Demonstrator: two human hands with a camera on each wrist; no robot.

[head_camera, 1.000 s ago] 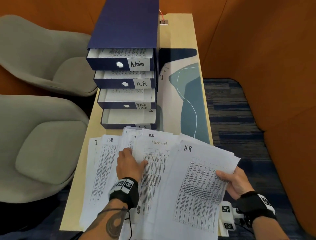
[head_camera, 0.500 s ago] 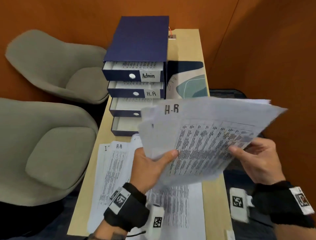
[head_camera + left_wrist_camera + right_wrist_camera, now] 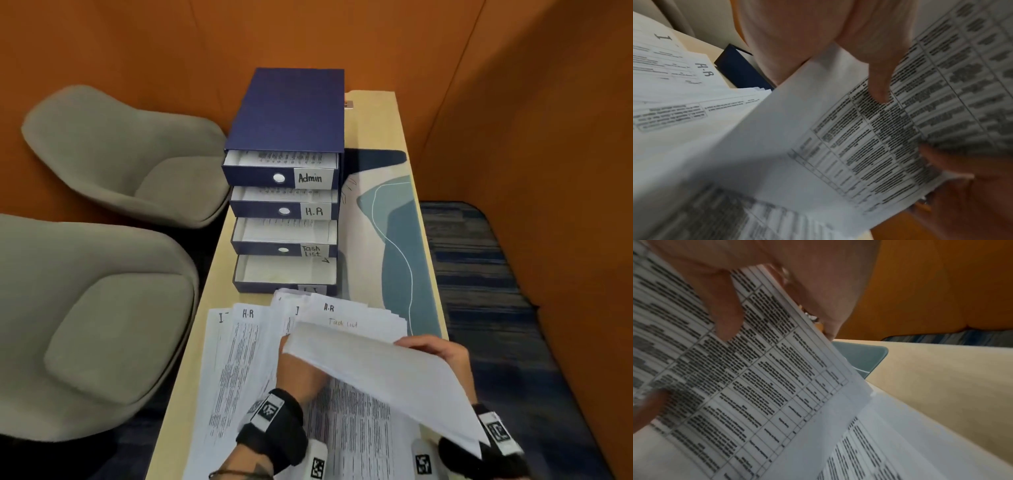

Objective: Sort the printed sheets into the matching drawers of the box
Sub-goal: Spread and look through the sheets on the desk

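Both hands hold one printed sheet (image 3: 376,373) just above the spread pile of sheets (image 3: 239,359), tilted so its blank back faces up. My left hand (image 3: 301,373) grips its left edge, thumb (image 3: 877,81) on the printed table. My right hand (image 3: 442,353) pinches the right edge, thumb (image 3: 725,318) on the print and fingers behind. The blue drawer box (image 3: 291,109) stands beyond the pile with every drawer pulled out: Admin (image 3: 310,178), H.R (image 3: 313,211), Task List (image 3: 310,250) and a lowest drawer (image 3: 284,272) with its label hidden by sheets.
Two grey chairs (image 3: 120,154) (image 3: 85,325) stand close along the table's left side. A patterned desk mat (image 3: 394,240) lies right of the box. Orange walls close in behind and to the right, with carpet (image 3: 479,274) past the table's right edge.
The H.R sheet was lifted off the pile by the right hand, the left hand joined, and it has since come down lower and tipped over, blank side up.
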